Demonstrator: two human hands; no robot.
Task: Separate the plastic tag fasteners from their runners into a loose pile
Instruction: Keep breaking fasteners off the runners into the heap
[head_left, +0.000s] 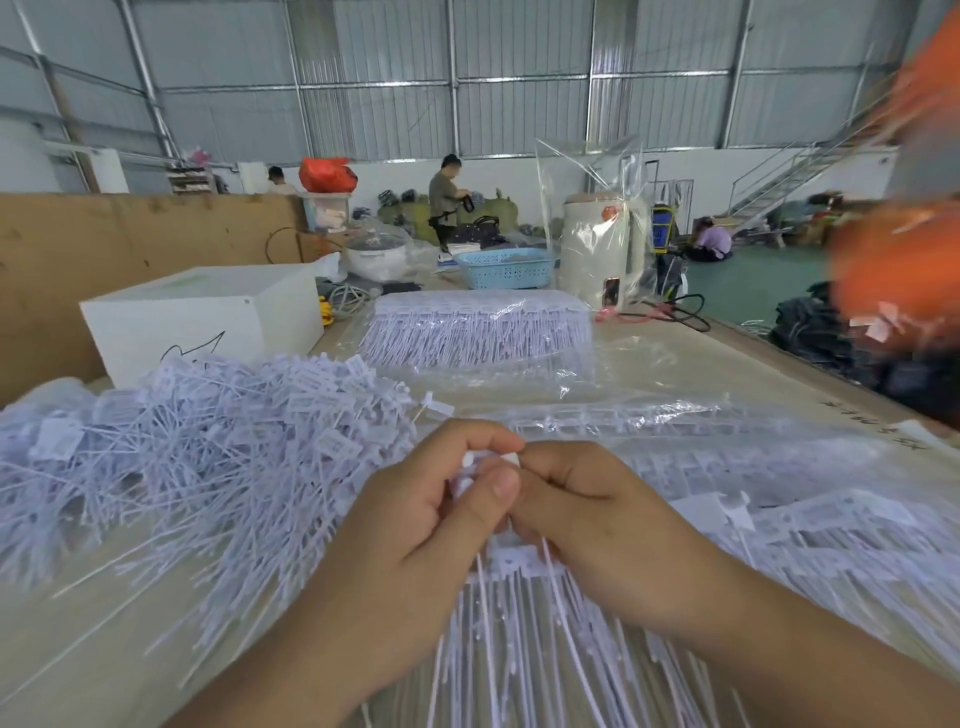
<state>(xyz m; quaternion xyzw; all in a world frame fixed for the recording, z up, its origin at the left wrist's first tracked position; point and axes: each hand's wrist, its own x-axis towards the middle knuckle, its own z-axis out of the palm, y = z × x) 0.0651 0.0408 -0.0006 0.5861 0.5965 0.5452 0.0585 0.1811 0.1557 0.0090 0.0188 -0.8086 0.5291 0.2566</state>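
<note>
Big loose pile done already, but both hands, left hand and right hand, pinch one fastener strip, with a full bundle waiting.

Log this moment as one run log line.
left hand: pinching fastener strip | right hand: pinching same strip | loose pile: left of hands | bagged strips: behind

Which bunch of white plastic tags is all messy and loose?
The loose pile on the left, beside the hands. Its tags lie tangled every way; the far bunch stays in neat rows inside clear plastic.
</note>
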